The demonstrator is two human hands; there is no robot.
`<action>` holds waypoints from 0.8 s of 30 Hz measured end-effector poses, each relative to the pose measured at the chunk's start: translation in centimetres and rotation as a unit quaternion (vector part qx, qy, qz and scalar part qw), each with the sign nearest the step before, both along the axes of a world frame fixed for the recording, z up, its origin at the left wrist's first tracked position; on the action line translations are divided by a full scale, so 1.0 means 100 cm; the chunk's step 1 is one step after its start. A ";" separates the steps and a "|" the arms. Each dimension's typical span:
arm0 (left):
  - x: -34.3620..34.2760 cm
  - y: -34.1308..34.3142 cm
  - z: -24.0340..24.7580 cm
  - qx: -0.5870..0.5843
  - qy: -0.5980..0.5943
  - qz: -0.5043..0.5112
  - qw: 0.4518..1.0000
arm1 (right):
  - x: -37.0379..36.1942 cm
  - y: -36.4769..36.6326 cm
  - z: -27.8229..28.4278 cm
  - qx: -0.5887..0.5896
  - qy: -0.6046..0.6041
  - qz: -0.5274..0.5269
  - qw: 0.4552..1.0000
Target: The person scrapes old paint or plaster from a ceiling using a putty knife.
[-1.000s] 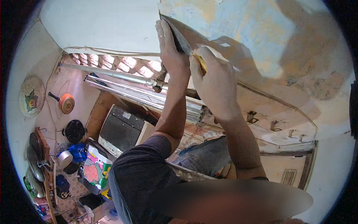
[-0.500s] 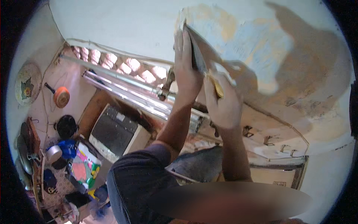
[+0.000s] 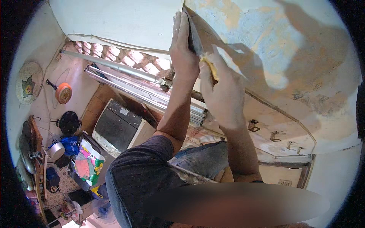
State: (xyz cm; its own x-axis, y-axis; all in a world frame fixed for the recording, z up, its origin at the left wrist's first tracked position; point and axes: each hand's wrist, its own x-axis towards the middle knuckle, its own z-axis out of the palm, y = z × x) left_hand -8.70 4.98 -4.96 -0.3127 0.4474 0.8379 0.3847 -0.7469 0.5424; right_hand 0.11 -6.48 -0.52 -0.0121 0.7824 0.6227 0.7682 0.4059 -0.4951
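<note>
Overhead, at the top of the picture, a long grey trowel [image 3: 195, 36] with a yellow handle [image 3: 211, 70] lies close against a patched wall surface [image 3: 251, 41] of white, blue-grey and tan. My right hand [image 3: 225, 89] is closed round the yellow handle, its thumb along the near side. Straight fingers of my left hand [image 3: 183, 47] lie together along the grey blade, towards its far end. The left thumb is hidden. Beside the right hand a pale, blurred strip shows, perhaps the rest of the blade. White material [image 3: 184, 3] shows at the blade's tip.
Metal pipes [image 3: 125, 68] and a patterned grille [image 3: 129, 59] run below the white surface. An old boxy monitor-like appliance [image 3: 118, 123], an orange pan [image 3: 63, 93], a black pan [image 3: 69, 122] and a colourful bag [image 3: 89, 163] lie to the left. Small brackets [image 3: 253, 124] stick out at right.
Both hands and the trowel have moved up and slightly left in the picture, still together. The view has shifted a little too. My grasp looks the same.
</note>
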 end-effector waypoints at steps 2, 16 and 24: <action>-0.007 0.002 0.002 -0.003 0.007 -0.029 1.000 | -0.003 0.002 -0.002 0.056 -0.014 0.048 0.997; -0.028 0.010 0.017 0.052 0.025 0.065 0.996 | -0.019 0.020 0.020 0.057 0.019 0.035 0.998; -0.009 0.013 0.002 0.035 0.088 0.067 0.993 | -0.001 0.016 0.025 0.008 0.047 0.019 0.999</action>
